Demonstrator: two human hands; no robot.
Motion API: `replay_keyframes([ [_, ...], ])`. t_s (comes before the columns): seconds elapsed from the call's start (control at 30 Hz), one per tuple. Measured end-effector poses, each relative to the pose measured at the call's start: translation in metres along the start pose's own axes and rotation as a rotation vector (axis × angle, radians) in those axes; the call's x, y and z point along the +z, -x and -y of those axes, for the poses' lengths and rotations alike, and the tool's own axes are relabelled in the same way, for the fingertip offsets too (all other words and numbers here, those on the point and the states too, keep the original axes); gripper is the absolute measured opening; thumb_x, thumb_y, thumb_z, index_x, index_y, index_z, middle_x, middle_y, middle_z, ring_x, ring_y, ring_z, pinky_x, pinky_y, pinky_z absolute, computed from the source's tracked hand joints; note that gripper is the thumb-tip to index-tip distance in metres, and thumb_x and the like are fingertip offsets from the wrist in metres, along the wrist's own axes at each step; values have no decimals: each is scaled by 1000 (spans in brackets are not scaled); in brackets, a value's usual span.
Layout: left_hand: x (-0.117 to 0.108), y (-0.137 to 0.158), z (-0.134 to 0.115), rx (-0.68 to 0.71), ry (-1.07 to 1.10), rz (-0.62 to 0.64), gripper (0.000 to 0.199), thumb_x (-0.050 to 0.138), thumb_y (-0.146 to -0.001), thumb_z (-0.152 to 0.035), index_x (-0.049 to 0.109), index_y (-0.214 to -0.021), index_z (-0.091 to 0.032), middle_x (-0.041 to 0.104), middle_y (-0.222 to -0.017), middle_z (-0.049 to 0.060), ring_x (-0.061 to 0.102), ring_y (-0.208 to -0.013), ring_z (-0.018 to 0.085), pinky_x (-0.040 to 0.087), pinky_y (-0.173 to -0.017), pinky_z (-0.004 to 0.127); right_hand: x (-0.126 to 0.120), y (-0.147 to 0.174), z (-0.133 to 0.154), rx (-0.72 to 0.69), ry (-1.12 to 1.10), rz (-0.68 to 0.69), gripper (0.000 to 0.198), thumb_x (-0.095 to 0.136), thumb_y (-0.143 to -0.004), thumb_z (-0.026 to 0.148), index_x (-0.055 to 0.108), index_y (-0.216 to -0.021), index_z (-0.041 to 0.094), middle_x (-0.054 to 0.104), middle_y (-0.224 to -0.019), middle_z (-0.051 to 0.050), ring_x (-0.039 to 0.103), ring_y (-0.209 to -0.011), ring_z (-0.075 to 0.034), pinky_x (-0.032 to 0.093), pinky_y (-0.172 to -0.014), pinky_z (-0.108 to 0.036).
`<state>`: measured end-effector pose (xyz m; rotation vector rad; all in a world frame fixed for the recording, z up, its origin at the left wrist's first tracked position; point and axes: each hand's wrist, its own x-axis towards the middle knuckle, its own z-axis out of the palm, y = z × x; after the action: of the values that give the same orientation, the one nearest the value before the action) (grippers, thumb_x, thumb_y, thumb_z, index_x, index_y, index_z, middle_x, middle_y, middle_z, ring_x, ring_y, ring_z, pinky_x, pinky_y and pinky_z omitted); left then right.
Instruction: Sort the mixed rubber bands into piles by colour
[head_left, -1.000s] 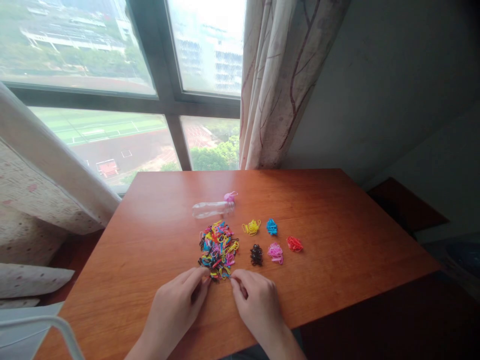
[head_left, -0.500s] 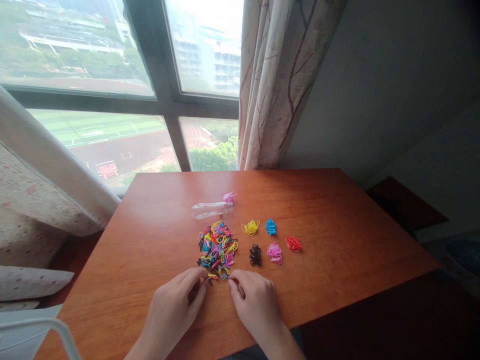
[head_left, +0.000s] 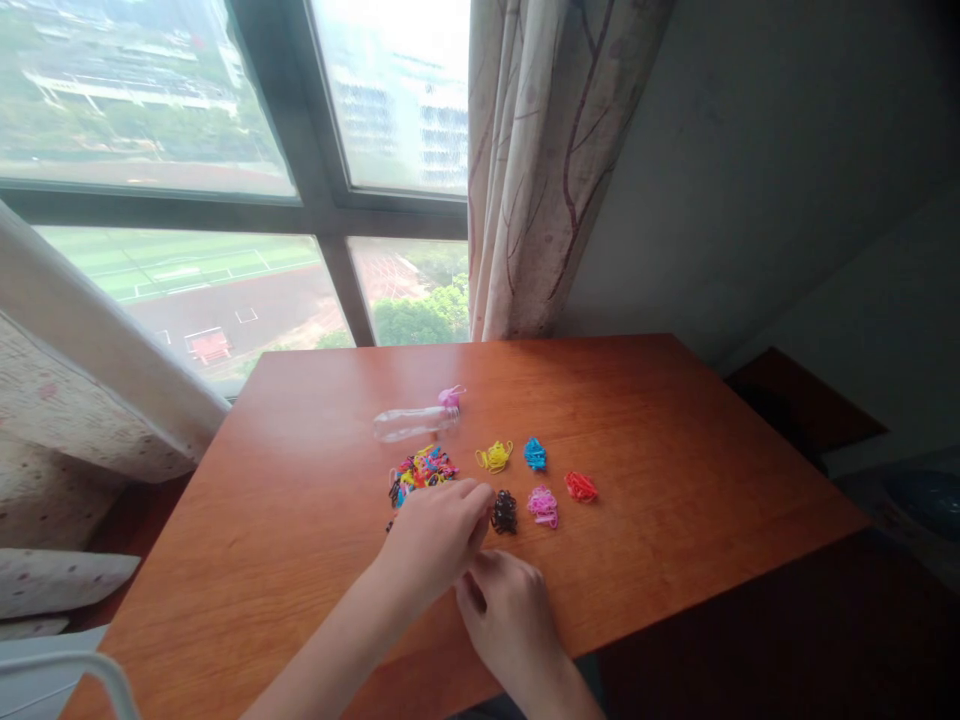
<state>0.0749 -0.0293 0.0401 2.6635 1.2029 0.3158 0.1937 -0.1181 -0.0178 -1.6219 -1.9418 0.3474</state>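
Note:
My left hand (head_left: 435, 530) reaches across to the right, its closed fingertips at the left edge of a pile of black rubber bands (head_left: 505, 512). Whatever it pinches is too small to make out. Beneath and beside it, my right hand (head_left: 514, 610) is closed near the table's front, its fingertips partly hidden by the left hand. A heap of mixed-colour rubber bands (head_left: 424, 467) lies behind my left hand, which covers its near part. Sorted piles lie to the right: yellow bands (head_left: 495, 457), blue bands (head_left: 535, 455), pink bands (head_left: 543, 507) and red bands (head_left: 580, 487).
A clear bottle-shaped container (head_left: 412, 424) lies on its side behind the heap, with a pink piece (head_left: 450, 397) at its right end. The wooden table (head_left: 675, 450) stands against a window with curtains (head_left: 540, 200). A white curved bar (head_left: 105, 665) is at lower left.
My left hand has moved right, from the near edge of the mixed heap to the black pile, crossing over my right fingertips. The right hand has stayed nearly in place. The view has shifted slightly.

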Motion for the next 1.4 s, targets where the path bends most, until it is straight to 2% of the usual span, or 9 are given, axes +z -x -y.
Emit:
replay_keyframes([
  [0.23, 9, -22, -9, 18, -32, 99, 14, 50, -90, -17, 61, -81, -20, 70, -78, 2, 68, -70, 18, 38, -54, 24, 1, 5, -2, -25, 13, 0, 14, 56, -84, 12, 58, -73, 21, 67, -68, 0, 61, -62, -14, 29, -59, -24],
  [0.43, 5, -20, -7, -14, -31, 128, 17, 47, -93, -20, 63, -89, -22, 71, -84, 3, 70, -77, 20, 42, -59, 25, 1, 4, -2, -23, -6, -6, 14, 55, -84, 12, 59, -74, 21, 66, -69, 0, 61, -63, -14, 29, -59, -25],
  [1.4, 2, -20, -4, -44, -52, 254, 20, 48, -89, -17, 67, -86, -21, 72, -85, 5, 70, -78, 20, 45, -61, 25, 1, 5, -2, -21, 3, -1, 15, 56, -87, 15, 59, -74, 21, 65, -69, 0, 60, -64, -15, 29, -59, -26],
])
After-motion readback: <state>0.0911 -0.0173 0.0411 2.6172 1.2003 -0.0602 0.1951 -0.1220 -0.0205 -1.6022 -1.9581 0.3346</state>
